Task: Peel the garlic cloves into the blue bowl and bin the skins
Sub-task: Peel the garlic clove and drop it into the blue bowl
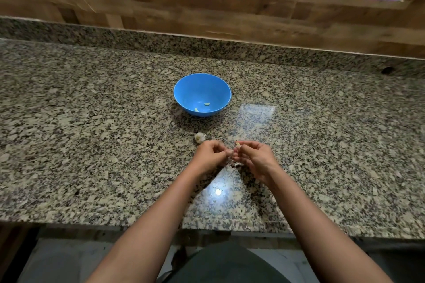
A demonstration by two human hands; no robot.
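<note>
Blue bowl (184, 89), count one, sits mouth up on the granite desk (92, 122), well beyond both hands. Two peeled cloves (207, 104) lie apart on its floor, and the right one lies crosswise. I see one more clove (238, 144), pinched at the fingertips of the right hand (255, 158) and held above the desk. Its long axis looks roughly upright, but it is too small to be sure. Left hand (210, 154) has its fingers curled and fingertips pressed together just beside that clove; I cannot tell what they hold. One garlic head (200, 137) lies between the left hand and the bowl. Loose skins (238, 165) lie on the desk under the hands. Wood-panel wall (207, 11) stands behind.
</note>
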